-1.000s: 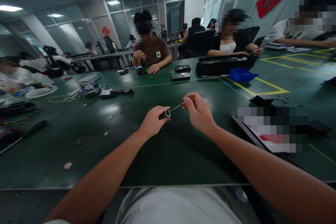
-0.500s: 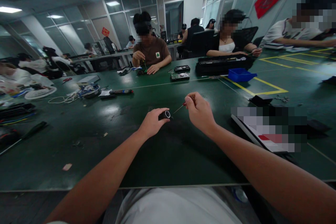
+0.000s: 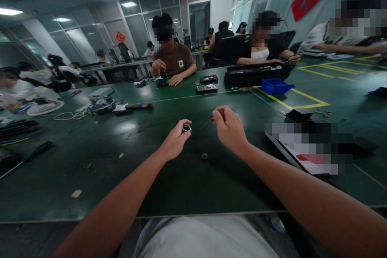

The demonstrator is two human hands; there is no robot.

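Observation:
My left hand (image 3: pixel 172 145) is closed around a short black cylinder (image 3: pixel 186 128) with a pale ring at its rim. The open end of the cylinder faces up towards me. In my right hand (image 3: pixel 230 130) is a thin screwdriver (image 3: pixel 206 123) with a reddish handle, mostly hidden by the fingers. Its slim shaft points down and left, apart from the cylinder. A small round dark part (image 3: pixel 204 156) lies on the green table (image 3: pixel 187 193) below and between both hands.
To the right lies a white and black flat box (image 3: pixel 293 153), partly blurred out. A blue tray (image 3: pixel 277 86) and a long black case (image 3: pixel 256 75) stand farther back. A co-worker (image 3: pixel 173 60) sits opposite. Left are tangled cables (image 3: pixel 101 105) and a long screwdriver (image 3: pixel 28 158).
The small round part has come down onto the table. My left hand has tipped the cylinder's open end upward and shifted slightly left. My right hand has hardly moved.

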